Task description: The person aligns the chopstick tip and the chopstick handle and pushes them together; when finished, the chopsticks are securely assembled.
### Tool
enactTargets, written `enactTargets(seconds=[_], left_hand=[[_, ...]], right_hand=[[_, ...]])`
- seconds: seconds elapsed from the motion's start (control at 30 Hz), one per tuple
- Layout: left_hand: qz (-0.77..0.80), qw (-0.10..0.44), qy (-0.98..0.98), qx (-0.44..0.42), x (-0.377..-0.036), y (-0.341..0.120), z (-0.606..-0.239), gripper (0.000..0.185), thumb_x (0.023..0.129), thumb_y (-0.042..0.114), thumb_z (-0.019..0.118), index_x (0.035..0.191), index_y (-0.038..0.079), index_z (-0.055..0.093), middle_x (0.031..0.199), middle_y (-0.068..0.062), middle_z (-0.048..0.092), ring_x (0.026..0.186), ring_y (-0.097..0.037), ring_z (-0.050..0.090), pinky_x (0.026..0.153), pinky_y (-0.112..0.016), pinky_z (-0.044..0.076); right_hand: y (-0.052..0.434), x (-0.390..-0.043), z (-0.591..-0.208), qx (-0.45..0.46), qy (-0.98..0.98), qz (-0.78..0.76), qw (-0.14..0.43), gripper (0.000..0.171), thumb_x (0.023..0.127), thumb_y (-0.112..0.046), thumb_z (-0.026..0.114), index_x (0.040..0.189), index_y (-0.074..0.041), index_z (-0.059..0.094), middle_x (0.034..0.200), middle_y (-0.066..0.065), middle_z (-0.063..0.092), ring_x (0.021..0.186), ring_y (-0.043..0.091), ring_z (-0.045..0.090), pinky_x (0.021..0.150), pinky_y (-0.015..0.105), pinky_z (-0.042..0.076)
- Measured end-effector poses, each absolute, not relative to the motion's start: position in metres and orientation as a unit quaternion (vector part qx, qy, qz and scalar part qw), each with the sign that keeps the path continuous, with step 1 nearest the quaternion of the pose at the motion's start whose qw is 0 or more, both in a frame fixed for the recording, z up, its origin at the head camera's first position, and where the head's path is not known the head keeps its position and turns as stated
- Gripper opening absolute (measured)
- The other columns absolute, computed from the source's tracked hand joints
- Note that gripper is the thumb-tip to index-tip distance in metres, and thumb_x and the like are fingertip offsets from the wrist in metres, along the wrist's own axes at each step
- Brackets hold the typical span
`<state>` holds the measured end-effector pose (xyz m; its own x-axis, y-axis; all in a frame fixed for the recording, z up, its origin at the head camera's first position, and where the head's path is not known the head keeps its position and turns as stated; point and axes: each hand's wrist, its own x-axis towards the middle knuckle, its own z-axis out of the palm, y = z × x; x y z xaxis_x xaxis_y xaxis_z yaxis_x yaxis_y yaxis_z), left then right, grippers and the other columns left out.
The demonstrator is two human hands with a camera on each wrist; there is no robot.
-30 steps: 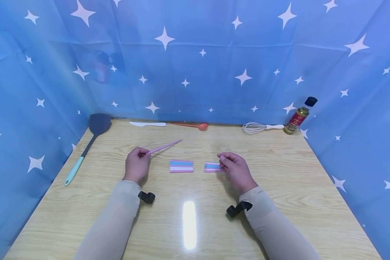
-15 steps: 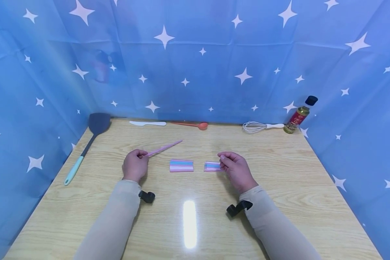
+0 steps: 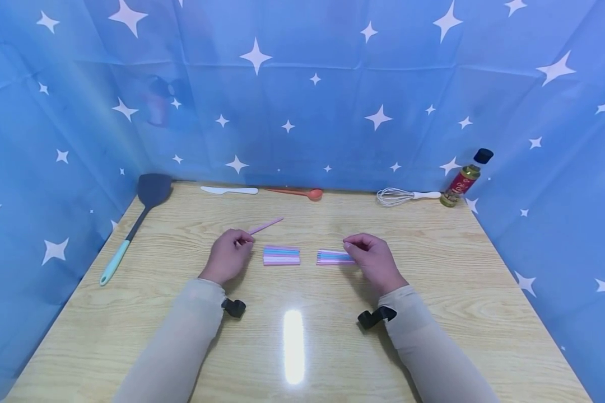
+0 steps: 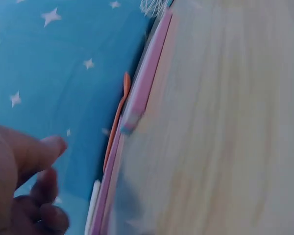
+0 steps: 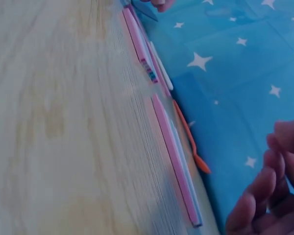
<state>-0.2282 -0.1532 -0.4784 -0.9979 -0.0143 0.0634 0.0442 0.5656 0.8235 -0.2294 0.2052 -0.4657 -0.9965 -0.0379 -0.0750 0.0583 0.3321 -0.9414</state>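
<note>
Pinching pink stick (image 3: 265,226), left hand (image 3: 228,257)

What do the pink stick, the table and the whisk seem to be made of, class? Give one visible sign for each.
Pink stick: probably plastic, with an even pastel colour and a smooth look.
Table: wood or wood-look laminate, with printed-looking grain and a glossy glare spot.
Whisk: thin metal wires, seemingly, on a white, likely plastic handle.
</note>
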Motion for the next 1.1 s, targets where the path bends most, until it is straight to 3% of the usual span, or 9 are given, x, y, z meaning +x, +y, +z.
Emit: enactTargets(seconds=[0.1, 0.33, 0.63, 1.1], left_hand=[[-0.459, -0.015, -0.886, -0.061, -0.225, -0.146, -0.477, 0.012, 0.103, 0.011, 0.064, 0.108, 0.008, 0.075, 0.104, -0.008, 0.064, 0.089, -0.022, 0.055, 0.08, -0.036, 0.046], [-0.43, -0.075, -0.893, -0.112, -0.22, -0.138, -0.477, 0.009, 0.102, 0.014, 0.069, 0.101, 0.015, 0.077, 0.104, -0.003, 0.065, 0.093, -0.021, 0.054, 0.086, -0.037, 0.045], [-0.423, -0.091, -0.894, -0.119, -0.221, -0.14, -0.478, 0.017, 0.104, 0.011, 0.063, 0.102, 0.017, 0.078, 0.119, -0.005, 0.069, 0.108, -0.022, 0.059, 0.099, -0.044, 0.047], [-0.401, -0.101, -0.902, -0.121, -0.22, -0.14, -0.477, 0.015, 0.104, 0.012, 0.064, 0.102, 0.017, 0.078, 0.113, -0.004, 0.069, 0.102, -0.022, 0.057, 0.094, -0.043, 0.047]], right_hand=[[0.209, -0.231, -0.468, -0.004, 0.84, -0.541, 0.039, 0.026, 0.102, -0.022, 0.07, 0.119, -0.002, 0.075, 0.116, 0.01, 0.068, 0.1, 0.023, 0.055, 0.082, 0.03, 0.048], [0.21, -0.233, -0.469, -0.032, 0.883, -0.461, 0.085, 0.013, 0.097, -0.015, 0.072, 0.104, -0.007, 0.078, 0.088, 0.006, 0.064, 0.072, 0.02, 0.053, 0.063, 0.031, 0.046], [0.21, -0.231, -0.471, -0.048, 0.907, -0.403, 0.11, 0.009, 0.095, -0.012, 0.074, 0.101, -0.014, 0.079, 0.089, 0.006, 0.063, 0.078, 0.022, 0.053, 0.069, 0.034, 0.044], [0.207, -0.229, -0.469, -0.073, 0.914, -0.378, 0.127, 0.006, 0.096, -0.014, 0.076, 0.101, -0.015, 0.079, 0.099, 0.006, 0.068, 0.084, 0.022, 0.055, 0.074, 0.034, 0.046]])
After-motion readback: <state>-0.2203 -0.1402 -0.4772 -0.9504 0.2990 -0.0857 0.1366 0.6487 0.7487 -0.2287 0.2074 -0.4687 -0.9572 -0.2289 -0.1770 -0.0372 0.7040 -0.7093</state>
